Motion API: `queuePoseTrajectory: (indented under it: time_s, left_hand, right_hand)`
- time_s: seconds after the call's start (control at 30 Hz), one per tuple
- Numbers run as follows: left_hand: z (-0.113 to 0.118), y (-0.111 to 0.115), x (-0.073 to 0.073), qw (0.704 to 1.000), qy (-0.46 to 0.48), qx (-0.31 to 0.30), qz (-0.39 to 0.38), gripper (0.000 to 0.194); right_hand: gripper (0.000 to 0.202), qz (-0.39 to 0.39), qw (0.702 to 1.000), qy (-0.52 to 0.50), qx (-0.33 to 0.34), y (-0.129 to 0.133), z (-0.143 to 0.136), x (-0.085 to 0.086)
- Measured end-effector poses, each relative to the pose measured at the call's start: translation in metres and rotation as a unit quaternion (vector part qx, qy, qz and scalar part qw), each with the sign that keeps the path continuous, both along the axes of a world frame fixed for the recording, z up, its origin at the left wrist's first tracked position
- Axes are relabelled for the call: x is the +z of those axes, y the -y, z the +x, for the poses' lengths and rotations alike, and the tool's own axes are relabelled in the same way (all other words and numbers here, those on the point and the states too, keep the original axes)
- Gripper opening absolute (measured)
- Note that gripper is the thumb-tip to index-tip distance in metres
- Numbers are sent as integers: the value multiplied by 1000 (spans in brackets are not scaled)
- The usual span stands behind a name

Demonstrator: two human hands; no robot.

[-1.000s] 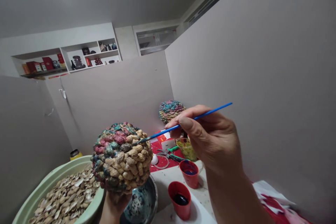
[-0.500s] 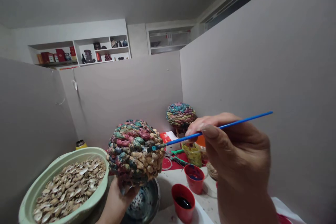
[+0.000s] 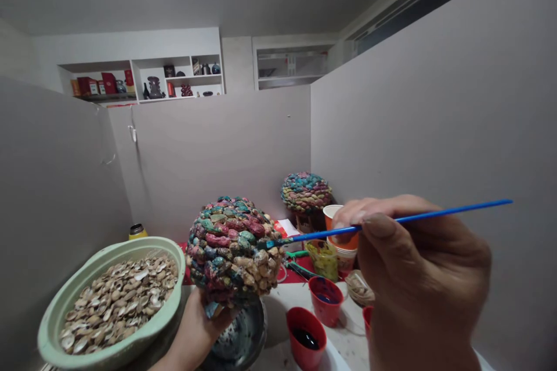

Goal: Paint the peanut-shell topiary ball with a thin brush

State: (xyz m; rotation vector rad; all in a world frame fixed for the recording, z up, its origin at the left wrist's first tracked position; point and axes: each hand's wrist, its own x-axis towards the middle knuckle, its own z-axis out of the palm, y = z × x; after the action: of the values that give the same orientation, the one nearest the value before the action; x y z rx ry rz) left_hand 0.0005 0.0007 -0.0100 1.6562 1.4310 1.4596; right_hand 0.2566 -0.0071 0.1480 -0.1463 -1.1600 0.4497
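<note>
My left hand [image 3: 198, 324] grips the underside of a rounded, mushroom-like piece [image 3: 230, 255] covered in nubbly shells. Red, teal and dark paint coats most of it, while its lower right side is bare tan. In my right hand [image 3: 426, 266] is a thin blue paintbrush [image 3: 324, 234], pinched between thumb and fingers. Its teal-stained bristles touch the piece's right side, near where colour meets tan. Below the piece, a dark-stained bowl [image 3: 243, 336] is partly hidden. Red cups of dark paint [image 3: 306, 336] and purplish-blue paint [image 3: 325, 301] stand to its right.
A pale green basin [image 3: 176, 290] full of shells stands at the left. Behind the cups are a yellow-stained cup [image 3: 322, 258], green-handled pliers [image 3: 298, 254] and stacked paper cups [image 3: 346, 258]. A second painted dome [image 3: 306, 191] stands farther back. Grey partitions [image 3: 217, 151] enclose the table.
The view has shifted slightly, and the piece sits a little farther right in it. My right hand and the brush have moved right, with the bristles still against the piece.
</note>
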Motion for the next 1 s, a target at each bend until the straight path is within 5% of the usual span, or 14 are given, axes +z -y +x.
queuePoseTrajectory:
  time_s: [0.13,0.23,0.43,0.67,0.9,1.0]
  left_hand:
    - [5,3,6,998,47,-24,-30,44]
    - [3,2,1,990,119,-63,-35,44]
    - [-3,-6,-8,984,119,-126,-34,44]
    - [-6,-6,-17,971,215,-92,-53,54]
    - [-23,-15,-43,947,301,-61,-97,48]
    - [-32,-32,-44,950,263,-114,-122,47]
  right_hand:
    - [7,-3,1000,7,-2,-1,1,-5]
    - [8,10,1000,10,-22,-2,1,-6]
    - [11,-9,999,-11,-39,1,1,-5]
    - [8,51,998,-3,-25,-1,4,-1]
    - [7,62,998,-17,-21,-2,7,1]
    - [9,72,997,-36,-19,1,7,3]
